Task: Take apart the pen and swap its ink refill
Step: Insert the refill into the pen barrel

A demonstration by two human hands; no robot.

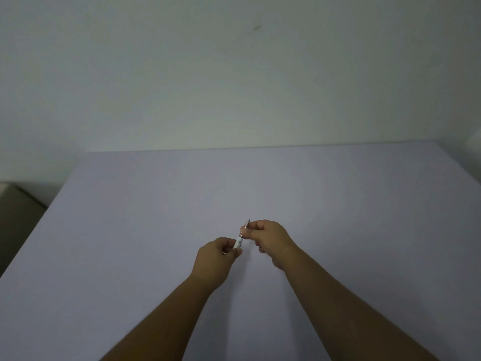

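A small pen [239, 240] with a white patterned barrel and a silvery tip end is held between both hands above the table, slanting up to the right. My left hand [216, 261] pinches the white lower end. My right hand [270, 243] pinches the metallic upper end, whose point sticks out past the fingers. Most of the pen is hidden by my fingers. No separate refill shows.
The pale lilac table [156, 217] spreads wide under my hands. A white wall rises right behind its far edge. At the left, beyond the table's edge, the dark floor [18, 225] drops away.
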